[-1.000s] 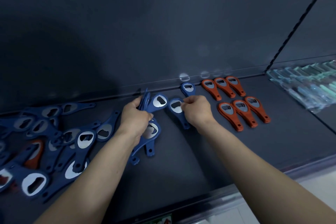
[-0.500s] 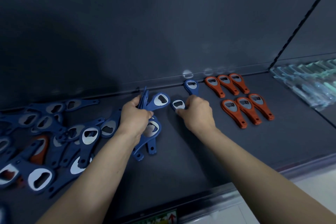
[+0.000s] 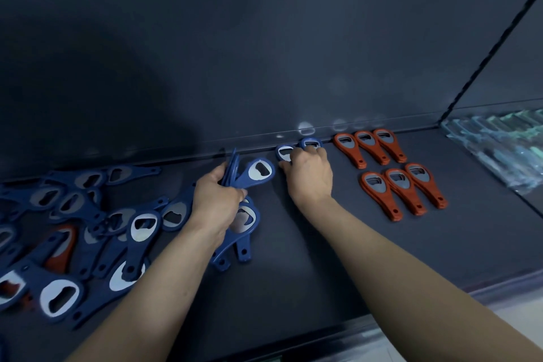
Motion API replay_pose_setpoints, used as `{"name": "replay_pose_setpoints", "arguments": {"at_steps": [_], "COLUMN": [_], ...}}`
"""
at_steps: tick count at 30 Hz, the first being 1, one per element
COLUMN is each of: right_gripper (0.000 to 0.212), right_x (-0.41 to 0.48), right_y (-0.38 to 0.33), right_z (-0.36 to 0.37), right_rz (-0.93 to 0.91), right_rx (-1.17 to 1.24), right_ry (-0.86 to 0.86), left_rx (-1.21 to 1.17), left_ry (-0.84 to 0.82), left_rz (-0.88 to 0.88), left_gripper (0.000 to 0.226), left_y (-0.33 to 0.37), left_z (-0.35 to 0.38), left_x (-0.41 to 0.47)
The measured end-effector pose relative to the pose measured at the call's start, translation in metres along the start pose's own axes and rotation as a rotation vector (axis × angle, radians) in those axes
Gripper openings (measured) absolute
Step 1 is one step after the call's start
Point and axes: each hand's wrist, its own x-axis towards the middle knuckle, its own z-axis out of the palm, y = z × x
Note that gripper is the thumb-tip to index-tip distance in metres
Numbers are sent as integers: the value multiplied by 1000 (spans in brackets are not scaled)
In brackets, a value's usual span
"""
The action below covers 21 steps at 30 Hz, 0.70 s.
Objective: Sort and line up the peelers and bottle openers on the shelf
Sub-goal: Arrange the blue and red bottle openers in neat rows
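**Sorting at a dark shelf [image 3: 323,279]**

The left hand [image 3: 216,203] clenches a bundle of blue bottle openers [image 3: 255,175]. The right hand [image 3: 308,178] grasps one blue opener [image 3: 284,152] at the shelf's back edge, near six orange openers [image 3: 382,197] in two rows.

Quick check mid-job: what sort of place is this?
Probably a shop display: a dark shelf, many identical blue bottle openers heaped, orange bottle openers lined in two rows, wrapped goods in the neighbouring bay.
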Motion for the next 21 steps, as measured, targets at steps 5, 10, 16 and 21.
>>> {"name": "replay_pose_setpoints", "arguments": {"at_steps": [5,10,16,21], "right_gripper": [33,43,30,12], "right_x": [1,-18,-10,8], "right_y": [2,-15,-26,-16], "right_z": [-3,-17,-17,-12], "right_rz": [-11,91,325,552], "right_rx": [87,561,845,908], "right_ry": [24,-38,-214,-142], "left_rx": [-8,-88,-21,-28], "left_ry": [20,35,-62,-121], "left_rz": [7,-58,7,3], "left_gripper": [50,52,52,60], "left_y": [1,5,6,1], "left_z": [3,16,25,21], "left_x": [1,4,1,2]}}
